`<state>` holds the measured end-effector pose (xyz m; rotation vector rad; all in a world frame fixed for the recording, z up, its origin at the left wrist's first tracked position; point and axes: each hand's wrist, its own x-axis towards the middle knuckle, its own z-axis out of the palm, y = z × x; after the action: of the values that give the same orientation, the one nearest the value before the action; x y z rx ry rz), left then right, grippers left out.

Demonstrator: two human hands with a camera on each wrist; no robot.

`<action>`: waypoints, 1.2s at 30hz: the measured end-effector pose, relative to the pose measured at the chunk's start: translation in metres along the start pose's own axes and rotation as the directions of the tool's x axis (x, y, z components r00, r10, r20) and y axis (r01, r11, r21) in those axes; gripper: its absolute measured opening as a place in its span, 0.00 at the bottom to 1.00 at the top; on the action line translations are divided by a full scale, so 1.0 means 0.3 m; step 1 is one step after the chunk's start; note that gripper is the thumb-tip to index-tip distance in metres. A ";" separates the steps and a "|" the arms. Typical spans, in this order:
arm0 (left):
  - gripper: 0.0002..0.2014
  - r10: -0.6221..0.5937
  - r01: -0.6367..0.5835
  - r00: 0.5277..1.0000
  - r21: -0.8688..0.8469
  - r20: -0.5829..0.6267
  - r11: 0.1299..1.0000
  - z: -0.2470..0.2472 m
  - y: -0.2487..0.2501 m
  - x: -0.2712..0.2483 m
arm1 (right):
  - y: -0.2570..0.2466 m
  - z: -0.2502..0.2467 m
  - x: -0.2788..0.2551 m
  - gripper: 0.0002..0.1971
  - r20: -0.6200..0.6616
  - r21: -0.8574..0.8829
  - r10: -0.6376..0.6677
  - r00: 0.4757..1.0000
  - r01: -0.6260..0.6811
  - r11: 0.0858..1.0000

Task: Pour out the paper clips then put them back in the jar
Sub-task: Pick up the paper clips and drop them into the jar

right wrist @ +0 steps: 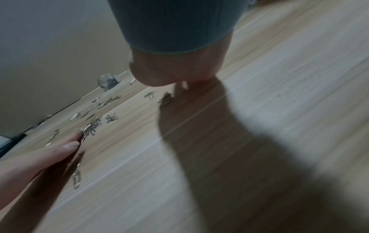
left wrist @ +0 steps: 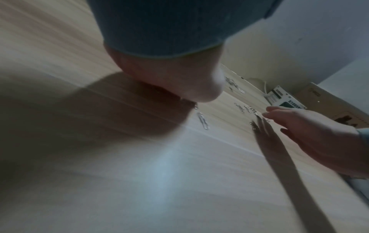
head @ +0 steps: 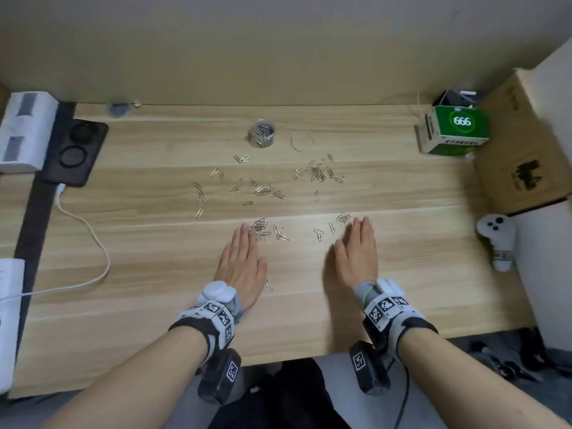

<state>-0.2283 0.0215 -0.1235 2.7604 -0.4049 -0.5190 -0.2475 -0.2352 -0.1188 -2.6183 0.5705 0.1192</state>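
Observation:
Silver paper clips point(head: 263, 190) lie scattered over the middle of the wooden table point(head: 154, 305). A small clear jar point(head: 262, 133) holding some clips stands at the back, its round clear lid point(head: 302, 141) flat beside it on the right. My left hand point(head: 243, 261) lies flat with straight fingers, its fingertips against a small heap of clips point(head: 260, 229). My right hand point(head: 359, 252) is flat too, its fingertips at a few clips point(head: 343, 218). One clip point(head: 268, 284) sits by my left thumb. The right wrist view shows the jar point(right wrist: 108, 82) far off and the left hand's fingers point(right wrist: 66, 147) at the heap.
A green and white box point(head: 453, 131) and a brown carton point(head: 523, 150) stand at the back right. A white game controller point(head: 498, 239) lies at the right edge. On the left are a black charging pad point(head: 75, 150), a white cable point(head: 89, 239) and white boxes point(head: 24, 131).

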 end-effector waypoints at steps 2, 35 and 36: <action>0.34 0.023 -0.023 1.000 0.006 -0.004 1.000 0.013 0.033 0.028 | 0.027 -0.002 0.026 0.33 -0.007 -0.007 0.033 0.999 -0.033 0.999; 0.33 -0.093 0.074 0.984 -0.132 -0.149 0.988 -0.119 -0.094 0.007 | -0.113 0.032 0.007 0.27 0.227 0.239 -0.313 0.922 0.259 0.936; 0.34 -0.111 0.094 0.985 -0.134 -0.131 0.986 -0.123 -0.084 0.022 | -0.113 0.034 0.018 0.29 0.247 0.218 -0.311 0.918 0.260 0.941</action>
<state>-0.2025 0.0512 -0.1013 2.6825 -0.1905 -0.3605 -0.2284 -0.2050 -0.1148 -2.4170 0.0909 0.3206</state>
